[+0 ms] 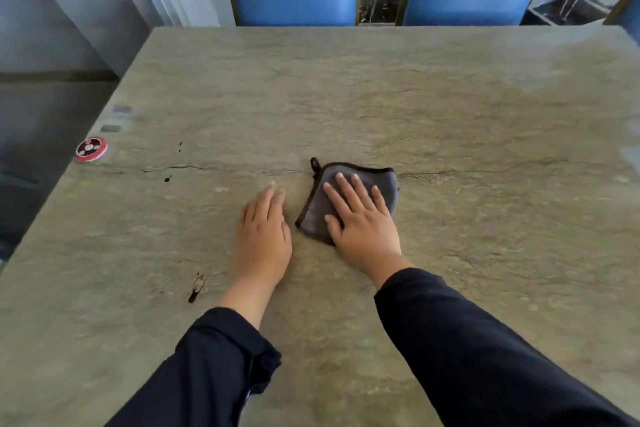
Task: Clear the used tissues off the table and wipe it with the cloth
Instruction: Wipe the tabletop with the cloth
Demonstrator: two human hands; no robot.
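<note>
Grey cloth (pixel 360 198) lies on the stone table (pixel 450 114) under the flat, spread right hand (pixel 362 218), while the left hand (pixel 265 229) rests beside it, fingers straight and seemingly touching the tabletop.

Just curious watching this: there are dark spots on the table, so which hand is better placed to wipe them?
The right hand: it already lies flat on the cloth. The left hand rests bare on the table, though nearer the spots.
</note>
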